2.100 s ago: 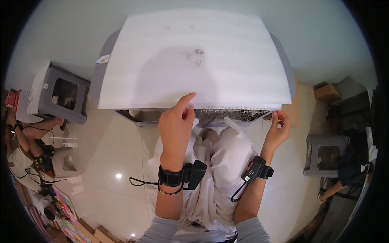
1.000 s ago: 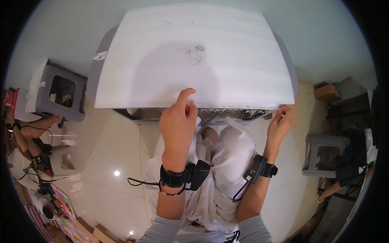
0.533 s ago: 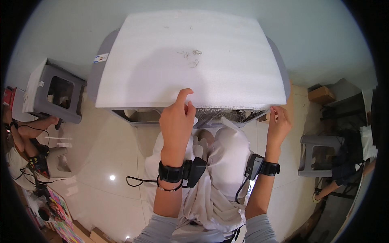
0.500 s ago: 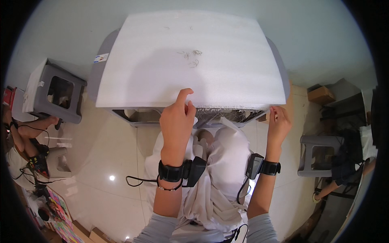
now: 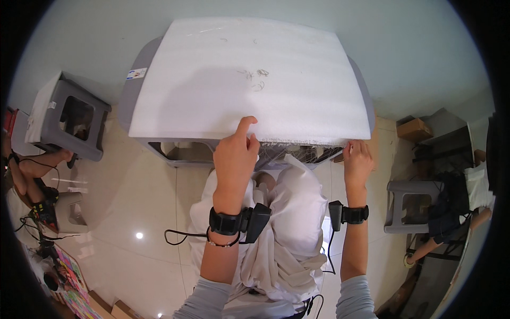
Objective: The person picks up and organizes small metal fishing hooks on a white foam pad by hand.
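A strip of thin strands (image 5: 297, 142) runs along the front edge of a white foam sheet (image 5: 191, 106), and its loose strands hang below. At the strip's left end is my left hand (image 5: 234, 159), its index finger bent over the foam and its thumb beside the strip. Its other fingers are hidden; a small white bit shows next to them. My right hand (image 5: 358, 162) is closed at the foam's front right corner, pinching the strip's right end. Several curled dark strands (image 5: 258, 85) lie on the foam.
The foam covers a grey plastic table (image 5: 135, 90) against a wall. White cloth (image 5: 297, 202) drapes my lap. A grey stool (image 5: 79, 119) and a seated person are at left. At right are another grey stool (image 5: 414, 186), a cardboard box (image 5: 414, 129) and a person's arm.
The right hand has moved slightly left along the foam's front edge, its fingers more curled. The left hand keeps nearly the same pose. The whole view has shifted a little.
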Demonstrator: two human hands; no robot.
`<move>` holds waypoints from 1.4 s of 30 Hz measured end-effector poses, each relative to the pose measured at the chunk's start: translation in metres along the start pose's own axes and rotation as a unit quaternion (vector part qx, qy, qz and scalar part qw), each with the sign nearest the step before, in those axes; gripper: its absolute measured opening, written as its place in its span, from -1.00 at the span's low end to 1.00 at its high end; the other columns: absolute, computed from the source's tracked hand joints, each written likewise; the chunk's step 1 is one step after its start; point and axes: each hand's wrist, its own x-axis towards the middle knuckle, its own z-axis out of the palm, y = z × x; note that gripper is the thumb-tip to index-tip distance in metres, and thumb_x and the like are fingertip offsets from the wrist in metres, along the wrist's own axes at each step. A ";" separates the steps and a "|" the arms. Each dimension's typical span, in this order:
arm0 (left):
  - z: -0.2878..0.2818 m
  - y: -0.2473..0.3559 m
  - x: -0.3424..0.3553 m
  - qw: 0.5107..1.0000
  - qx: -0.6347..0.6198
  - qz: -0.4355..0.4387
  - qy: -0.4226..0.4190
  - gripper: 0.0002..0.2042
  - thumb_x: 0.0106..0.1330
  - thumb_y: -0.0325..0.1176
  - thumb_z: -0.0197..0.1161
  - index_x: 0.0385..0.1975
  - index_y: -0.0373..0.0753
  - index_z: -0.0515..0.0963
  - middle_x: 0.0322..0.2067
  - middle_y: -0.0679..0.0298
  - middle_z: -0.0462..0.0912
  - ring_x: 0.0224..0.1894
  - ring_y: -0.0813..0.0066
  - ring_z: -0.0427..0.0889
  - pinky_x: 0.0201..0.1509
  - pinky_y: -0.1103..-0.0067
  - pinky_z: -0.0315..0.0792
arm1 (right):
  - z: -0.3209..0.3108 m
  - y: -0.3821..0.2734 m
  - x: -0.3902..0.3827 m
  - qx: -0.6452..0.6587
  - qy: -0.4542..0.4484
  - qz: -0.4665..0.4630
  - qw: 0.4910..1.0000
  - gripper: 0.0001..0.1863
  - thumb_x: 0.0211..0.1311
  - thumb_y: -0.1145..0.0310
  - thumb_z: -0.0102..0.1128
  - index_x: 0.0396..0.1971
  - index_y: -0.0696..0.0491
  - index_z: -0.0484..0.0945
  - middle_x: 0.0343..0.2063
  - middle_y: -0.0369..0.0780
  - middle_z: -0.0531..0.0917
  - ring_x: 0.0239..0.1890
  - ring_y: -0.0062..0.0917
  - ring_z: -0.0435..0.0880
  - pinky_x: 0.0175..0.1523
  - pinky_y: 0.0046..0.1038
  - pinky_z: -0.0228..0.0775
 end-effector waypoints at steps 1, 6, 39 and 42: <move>0.000 0.000 0.000 1.000 0.004 0.000 -0.002 -0.74 0.18 -0.42 0.11 -0.12 -0.01 0.41 -0.68 0.22 0.51 -0.58 0.19 0.53 -0.51 0.35 0.37 | 0.001 0.000 0.000 0.007 0.003 0.003 1.000 -0.92 0.03 0.49 0.19 -0.53 0.11 0.46 -0.52 -0.19 0.56 -0.44 -0.32 0.57 -0.37 -0.34 0.41; 0.001 0.001 0.001 1.000 -0.009 -0.003 0.007 -0.74 0.16 -0.46 0.13 -0.14 -0.05 0.43 -0.71 0.21 0.48 -0.64 0.27 0.48 -0.52 0.43 0.35 | 0.004 0.006 0.001 0.067 -0.017 0.025 0.997 -0.92 0.00 0.54 0.17 -0.52 0.11 0.44 -0.57 -0.16 0.53 -0.52 -0.30 0.55 -0.42 -0.33 0.40; -0.001 -0.005 0.002 1.000 -0.013 -0.007 -0.025 -0.74 0.19 -0.42 0.12 -0.12 -0.01 0.41 -0.68 0.23 0.50 -0.59 0.19 0.52 -0.52 0.35 0.38 | -0.013 0.034 -0.013 0.378 -0.087 0.140 0.911 -0.92 0.29 0.49 0.00 -0.35 0.20 0.41 -0.35 -0.22 0.64 -0.40 -0.65 0.53 -0.37 -0.65 0.32; -0.002 -0.005 0.000 1.000 -0.016 0.009 -0.007 -0.75 0.19 -0.42 0.12 -0.13 -0.02 0.42 -0.69 0.24 0.50 -0.61 0.21 0.52 -0.52 0.37 0.37 | -0.046 0.030 -0.020 0.455 -0.150 0.206 0.853 -0.94 0.30 0.51 -0.03 -0.36 0.18 0.40 -0.22 -0.20 0.60 -0.30 -0.65 0.51 -0.33 -0.67 0.30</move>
